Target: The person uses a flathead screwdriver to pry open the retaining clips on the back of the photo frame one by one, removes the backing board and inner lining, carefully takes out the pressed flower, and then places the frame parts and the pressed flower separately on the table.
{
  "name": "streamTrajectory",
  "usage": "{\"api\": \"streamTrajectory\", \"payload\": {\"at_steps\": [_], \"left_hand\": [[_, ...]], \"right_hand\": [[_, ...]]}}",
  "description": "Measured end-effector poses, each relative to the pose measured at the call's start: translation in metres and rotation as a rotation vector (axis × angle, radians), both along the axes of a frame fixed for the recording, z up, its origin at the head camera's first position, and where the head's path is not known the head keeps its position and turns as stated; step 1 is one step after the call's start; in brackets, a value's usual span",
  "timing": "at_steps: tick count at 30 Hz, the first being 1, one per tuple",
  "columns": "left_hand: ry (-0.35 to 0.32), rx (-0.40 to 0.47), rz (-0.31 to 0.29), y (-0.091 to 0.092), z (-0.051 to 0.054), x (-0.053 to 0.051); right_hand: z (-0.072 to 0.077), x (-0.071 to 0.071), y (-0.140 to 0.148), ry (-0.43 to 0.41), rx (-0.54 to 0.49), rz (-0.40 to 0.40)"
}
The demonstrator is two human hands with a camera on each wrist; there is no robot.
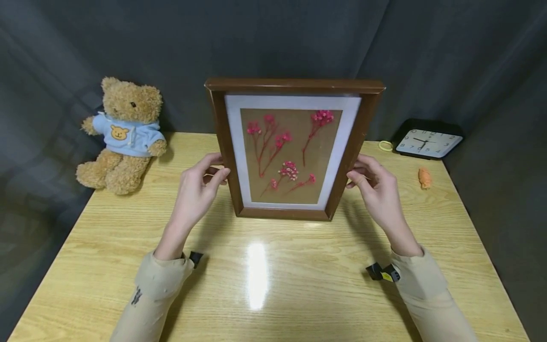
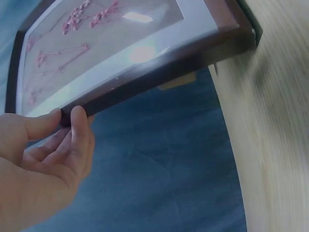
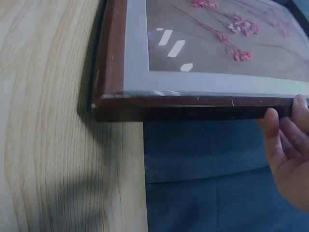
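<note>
A brown picture frame [image 1: 295, 213] stands upright near the back of the wooden table, with a white mat around pressed pink flowers under a glossy front. My left hand [image 1: 198, 185] pinches its left side between thumb and fingers. On the opposite side my right hand [image 1: 378, 187] holds the frame's edge in the same way. In the left wrist view, the thumb of the left hand [image 2: 48, 159] lies on the front of the rim and its fingers bend behind. The right wrist view shows the right hand [image 3: 292, 150] gripping the dark side edge. The frame's back is hidden.
A teddy bear [image 1: 132, 137] in a blue top sits at the back left. Toward the back right are a black clock [image 1: 429, 141], a yellow ring [image 1: 385, 146] and a small orange object [image 1: 425, 178]. A dark curtain [image 1: 273, 38] hangs behind the table [image 1: 299, 294].
</note>
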State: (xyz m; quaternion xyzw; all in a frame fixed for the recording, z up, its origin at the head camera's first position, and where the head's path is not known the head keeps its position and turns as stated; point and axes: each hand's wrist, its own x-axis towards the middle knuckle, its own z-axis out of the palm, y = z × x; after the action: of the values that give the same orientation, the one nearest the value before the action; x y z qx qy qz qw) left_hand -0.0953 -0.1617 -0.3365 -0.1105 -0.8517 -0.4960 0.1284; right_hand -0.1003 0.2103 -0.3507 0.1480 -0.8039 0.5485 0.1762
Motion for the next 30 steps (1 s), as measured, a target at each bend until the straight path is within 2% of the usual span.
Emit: {"api": "streamTrajectory", "payload": {"at_steps": [6,11,15,21,27,30], "left_hand": [[0.053,0.024,0.014,0.000,0.001,0.004],[0.084,0.074,-0.007,0.001,0.001,0.004],[0.086,0.106,-0.042,0.001,-0.002,0.003],[0.059,0.150,-0.080,-0.004,-0.008,0.002],[-0.006,0.216,-0.124,-0.007,-0.009,0.003],[-0.053,0.214,-0.157,-0.008,-0.008,0.005]], "right_hand": [[0.000,-0.001,-0.001,0.028,-0.105,0.042],[-0.003,-0.001,-0.002,0.047,-0.172,0.085],[-0.004,-0.001,-0.001,0.072,-0.154,0.092],[-0.007,0.000,0.001,0.049,-0.051,0.055],[-0.014,-0.001,0.005,0.039,-0.067,0.055],[-0.017,-0.002,0.007,0.039,-0.073,0.052]]}}
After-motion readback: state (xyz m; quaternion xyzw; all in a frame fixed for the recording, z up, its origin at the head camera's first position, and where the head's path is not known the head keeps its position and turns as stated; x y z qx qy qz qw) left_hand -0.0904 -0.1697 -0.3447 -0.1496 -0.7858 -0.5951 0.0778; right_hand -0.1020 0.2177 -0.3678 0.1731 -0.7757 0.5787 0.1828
